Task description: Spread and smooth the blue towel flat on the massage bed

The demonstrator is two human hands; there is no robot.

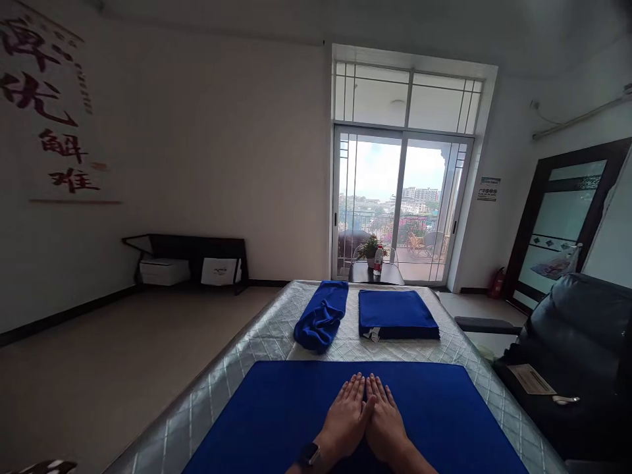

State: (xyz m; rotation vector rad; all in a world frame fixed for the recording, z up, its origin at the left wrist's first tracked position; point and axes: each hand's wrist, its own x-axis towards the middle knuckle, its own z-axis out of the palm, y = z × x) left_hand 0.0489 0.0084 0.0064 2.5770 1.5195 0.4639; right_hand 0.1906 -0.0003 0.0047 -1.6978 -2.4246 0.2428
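A blue cloth (424,401) lies spread flat on the near part of the quilted silver table cover (276,322). My left hand (348,415), with a dark watch at its wrist, rests flat on the middle of this cloth, fingers stretched forward. Beside it my right hand (384,421) also lies flat, the two touching along their inner sides near the thumbs. Neither holds anything. Beyond the spread cloth sit a neat stack of folded blue cloths (397,313) with white tags at its front and, to its left, a long crumpled blue cloth (322,322).
At the table's far end stands a small dark table (390,275) with a bottle (378,260) and a plant (368,247). A black armchair (575,342) stands close on the right. Against the left wall is a black bench (197,247) with white boxes under it.
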